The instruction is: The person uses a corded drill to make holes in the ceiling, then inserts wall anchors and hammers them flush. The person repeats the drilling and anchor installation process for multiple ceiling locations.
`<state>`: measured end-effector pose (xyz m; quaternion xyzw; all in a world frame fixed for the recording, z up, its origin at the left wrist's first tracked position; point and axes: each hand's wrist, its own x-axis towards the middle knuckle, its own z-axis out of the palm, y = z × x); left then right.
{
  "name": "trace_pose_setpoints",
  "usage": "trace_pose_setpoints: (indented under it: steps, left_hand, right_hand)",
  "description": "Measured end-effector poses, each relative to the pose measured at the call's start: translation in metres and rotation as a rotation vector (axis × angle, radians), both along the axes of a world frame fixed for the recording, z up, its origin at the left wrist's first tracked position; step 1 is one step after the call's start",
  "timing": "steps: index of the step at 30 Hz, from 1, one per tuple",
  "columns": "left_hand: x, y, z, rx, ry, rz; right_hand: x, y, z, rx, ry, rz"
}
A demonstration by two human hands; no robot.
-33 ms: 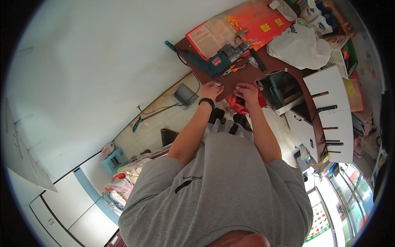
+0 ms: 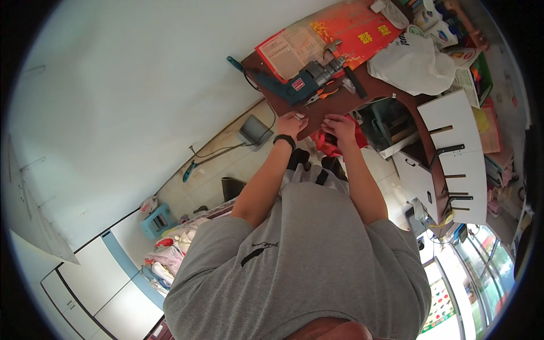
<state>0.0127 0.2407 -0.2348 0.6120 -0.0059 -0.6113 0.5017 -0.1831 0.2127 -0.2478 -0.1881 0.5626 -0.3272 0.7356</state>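
Observation:
Both of my hands are at the near edge of a dark brown tabletop [image 2: 324, 109]. My left hand [image 2: 291, 124], with a black band on its wrist, is curled around a few small white pieces [image 2: 299, 117], too small to name. A short gap to the right, my right hand [image 2: 340, 127] has thumb and fingers pinched together; whatever is between them is too small to make out. Just beyond my hands lie orange-handled pliers [image 2: 322, 95] and a teal power drill [image 2: 306, 83]. A hammer [image 2: 355, 82] with a black handle rests beside the drill's chuck.
A red printed sheet [image 2: 362, 34] covers the table's back. White plastic bag [image 2: 412, 65] and bottles [image 2: 442, 34] stand to the right. Below the tabletop hangs a red bag [image 2: 327, 145], beside an open dark compartment [image 2: 391, 127]. A cable [image 2: 224, 148] runs along the floor at left.

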Motion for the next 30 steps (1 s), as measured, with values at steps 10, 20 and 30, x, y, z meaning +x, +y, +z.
trace_pose_setpoints:
  steps: [10, 20, 30]
  left_hand:
    - [0.010, 0.010, -0.011, -0.073, 0.021, 0.116]
    - [0.000, 0.026, -0.019, -0.106, -0.573, -0.242]
    - [-0.008, 0.031, -0.005, 0.022, -0.335, -0.306]
  right_hand:
    - [0.007, 0.002, -0.008, -0.014, 0.012, 0.005]
    - [0.040, 0.000, -0.016, -0.145, 0.173, 0.020]
    - [0.052, 0.021, 0.009, -0.657, 0.645, 0.449]
